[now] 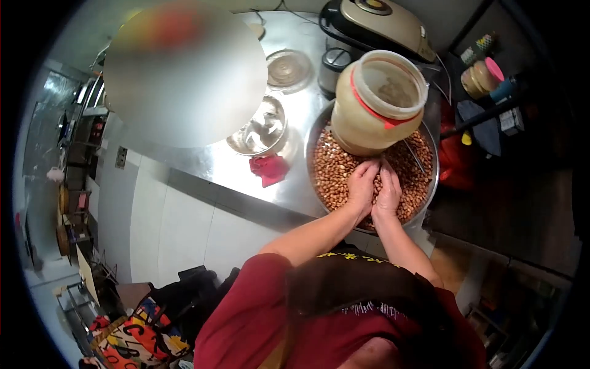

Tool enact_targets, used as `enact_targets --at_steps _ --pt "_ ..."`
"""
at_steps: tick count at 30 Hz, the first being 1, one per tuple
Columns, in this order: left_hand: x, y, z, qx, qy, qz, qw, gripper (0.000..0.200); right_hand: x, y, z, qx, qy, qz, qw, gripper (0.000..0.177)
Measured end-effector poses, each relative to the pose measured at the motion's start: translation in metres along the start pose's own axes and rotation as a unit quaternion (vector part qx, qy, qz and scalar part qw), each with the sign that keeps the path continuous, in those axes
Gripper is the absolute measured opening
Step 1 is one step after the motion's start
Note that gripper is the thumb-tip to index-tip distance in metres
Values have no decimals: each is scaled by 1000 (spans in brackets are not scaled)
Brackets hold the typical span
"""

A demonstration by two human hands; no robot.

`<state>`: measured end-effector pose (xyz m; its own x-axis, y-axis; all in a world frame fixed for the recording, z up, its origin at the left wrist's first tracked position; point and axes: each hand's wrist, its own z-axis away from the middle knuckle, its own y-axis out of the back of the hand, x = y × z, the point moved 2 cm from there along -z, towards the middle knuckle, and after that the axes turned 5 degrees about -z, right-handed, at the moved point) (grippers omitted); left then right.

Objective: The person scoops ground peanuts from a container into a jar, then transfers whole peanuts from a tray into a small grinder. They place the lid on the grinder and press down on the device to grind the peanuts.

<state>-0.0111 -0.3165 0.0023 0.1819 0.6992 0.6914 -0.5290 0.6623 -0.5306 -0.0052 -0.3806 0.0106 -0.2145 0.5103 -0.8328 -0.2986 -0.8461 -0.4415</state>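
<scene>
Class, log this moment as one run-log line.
left hand and right hand: cupped together at nuts | jar: uncovered, in basin | red cloth: on table

A: What's masked upper left?
B: Grey blur (184,86) hides counter (212,166), cuts into steel bowl (267,126).
A: Anything between left hand (361,184) and right hand (388,192)?
B: Can't tell, gap's hidden. Plastic jar (353,123) also blocks some peanuts (332,178).

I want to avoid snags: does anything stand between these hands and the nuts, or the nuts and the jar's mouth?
Nothing visible separates the left hand or right hand from the nuts. The jar wall rises between the nuts and the uncovered mouth.
</scene>
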Motion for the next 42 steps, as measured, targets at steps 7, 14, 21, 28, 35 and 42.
enact_targets --at_steps 7,14,21,28,35,42 --pt "73 40 30 22 -63 9 998 23 3 -69 49 -93 6 39 995 34" --pt "223 84 22 72 -210 -51 974 23 22 -221 66 -253 1 -110 961 27" --pt "262 176 -84 104 -350 -367 855 33 122 -284 7 -245 186 122 944 32" --pt "262 157 -36 106 -451 -431 774 20 47 -208 34 -261 182 266 910 18" --pt "101 119 2 -123 -183 -354 909 39 -35 23 21 -67 377 536 753 16" --pt "5 76 8 -2 -239 -463 854 48 11 81 4 7 271 535 800 43"
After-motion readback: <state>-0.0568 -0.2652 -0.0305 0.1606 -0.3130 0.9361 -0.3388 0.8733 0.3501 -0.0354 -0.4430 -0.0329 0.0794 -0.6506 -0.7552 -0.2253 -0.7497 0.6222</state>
